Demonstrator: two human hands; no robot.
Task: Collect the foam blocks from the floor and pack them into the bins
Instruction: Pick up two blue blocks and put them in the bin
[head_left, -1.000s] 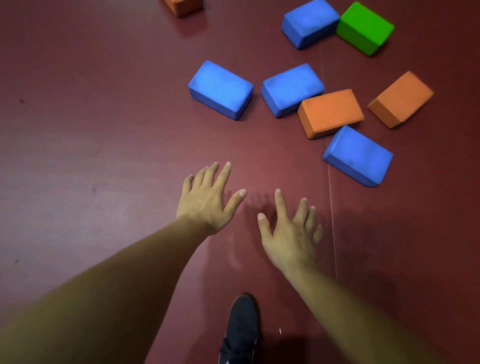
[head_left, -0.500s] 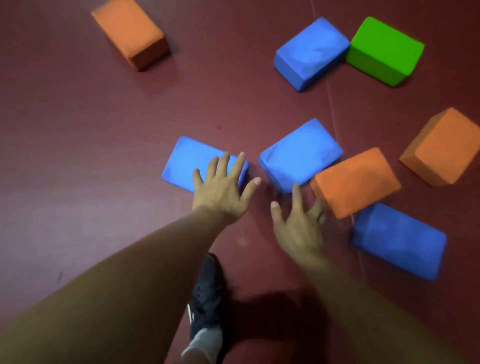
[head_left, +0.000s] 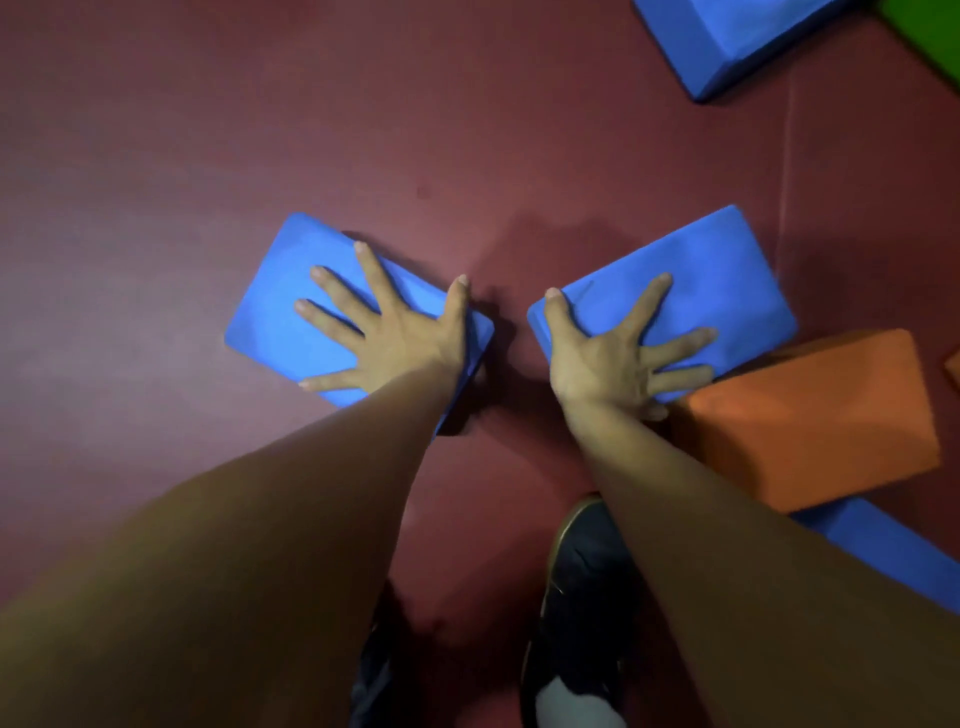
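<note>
underlying everything: dark red floor (head_left: 156, 156), with a thin seam running down its right part.
left forearm (head_left: 234, 545): bare, reaching from the lower left corner up to the left blue block.
right forearm (head_left: 727, 571): bare, reaching from the lower right up to the right blue block.
orange block (head_left: 810, 421): on the floor at right, just beside the near long side of the right blue block; contact cannot be told.
right blue block (head_left: 727, 270): flat on the floor right of centre, angled up to the right, under the right hand.
left blue block (head_left: 275, 312): flat on the floor left of centre, angled up to the left, under the left hand, apart from the right blue block.
far blue block (head_left: 727, 31): top right, cut by the frame edge.
near blue block (head_left: 883, 551): lower right, partly hidden by the right forearm and the orange block.
green block (head_left: 930, 31): top right corner, beside the far blue block, mostly out of frame.
left hand (head_left: 400, 343): palm down on its block; fingers (head_left: 371, 278) straight and spread wide, thumb at the block's inner edge.
right hand (head_left: 597, 358): palm down on its block; fingers (head_left: 647, 306) straight and spread wide, thumb along the block's inner short edge.
dark shoe (head_left: 582, 597): on the floor between the forearms.
</note>
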